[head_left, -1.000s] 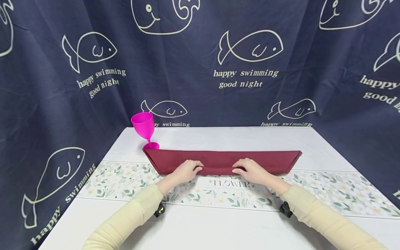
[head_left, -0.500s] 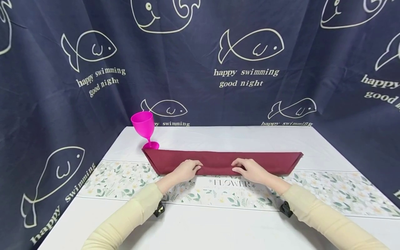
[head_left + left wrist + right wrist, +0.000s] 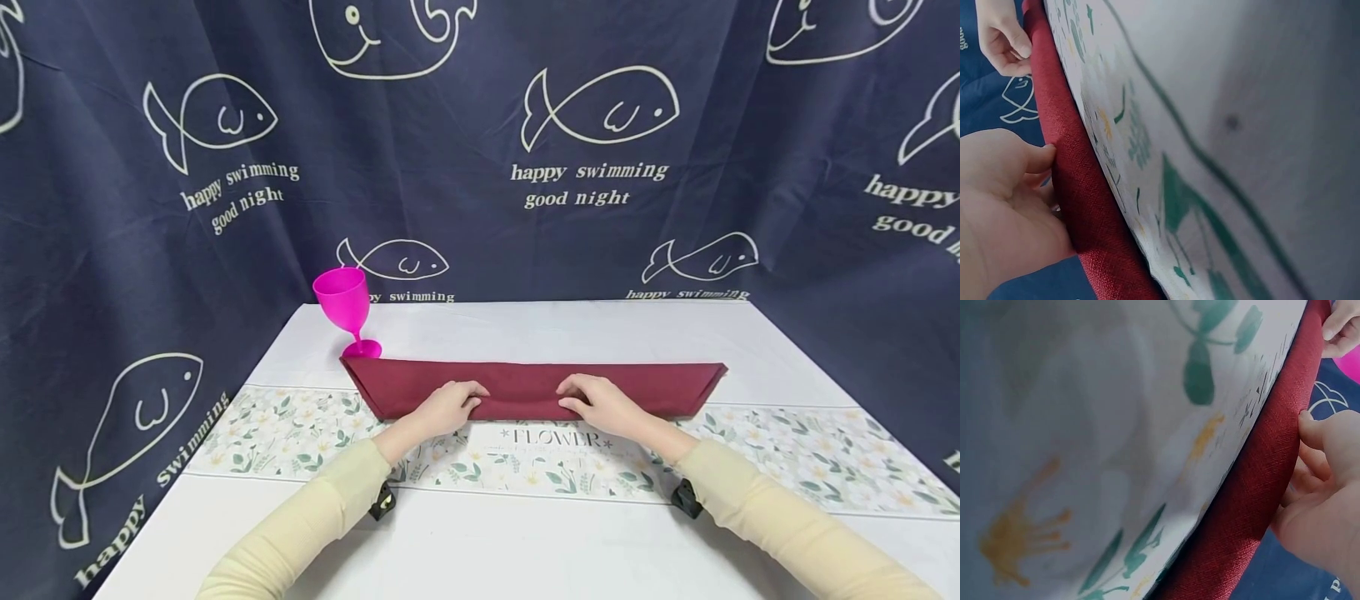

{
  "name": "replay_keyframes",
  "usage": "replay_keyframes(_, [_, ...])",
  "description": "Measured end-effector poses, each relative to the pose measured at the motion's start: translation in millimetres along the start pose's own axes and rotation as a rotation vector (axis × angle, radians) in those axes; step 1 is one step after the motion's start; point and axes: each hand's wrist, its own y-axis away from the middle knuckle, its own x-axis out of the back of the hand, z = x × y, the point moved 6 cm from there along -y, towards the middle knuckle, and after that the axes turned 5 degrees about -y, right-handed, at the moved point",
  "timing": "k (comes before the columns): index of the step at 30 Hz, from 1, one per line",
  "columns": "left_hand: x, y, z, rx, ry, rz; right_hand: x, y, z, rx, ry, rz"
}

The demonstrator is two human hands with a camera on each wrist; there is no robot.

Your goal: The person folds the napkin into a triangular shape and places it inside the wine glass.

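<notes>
A dark red cloth [image 3: 525, 380] lies folded into a long strip with slanted ends, across the middle of the table. My left hand [image 3: 447, 407] grips its near edge left of centre, and my right hand [image 3: 602, 407] grips it right of centre. In the left wrist view, the thumb of the left hand [image 3: 1004, 200] presses the rounded edge of the red cloth [image 3: 1079, 181], fingers curled at its far side. The right wrist view has the right hand [image 3: 1335, 487] likewise on the red cloth [image 3: 1266, 456]; its fingertips are partly hidden.
A magenta plastic goblet [image 3: 343, 302] stands upright behind the cloth's far left corner, its base close to the cloth. Under the cloth runs a floral printed band [image 3: 277, 429] on the white tablecloth [image 3: 517, 550]. A dark blue fish-print curtain [image 3: 480, 167] surrounds the back and sides.
</notes>
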Motion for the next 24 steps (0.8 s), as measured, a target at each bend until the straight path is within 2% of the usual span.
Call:
replay_keyframes(7, [-0.2,-0.8,-0.3,-0.049,0.055,0.012,-1,-1,0,0.002,0.003,-0.007])
replay_keyframes(12, [3.6,-0.9,-0.7,-0.081,0.068,0.062,0,-1,-1,0.030,0.031,-0.006])
replay_keyframes(18, [11.0,-1.8,-0.1,-0.071,0.066,0.143,1,-1,-3,0.039,0.067,-0.002])
replay_keyframes(24, [11.3,-3.3,0.5,-0.083,0.058,0.139,2,0,-4,0.041,0.088,0.014])
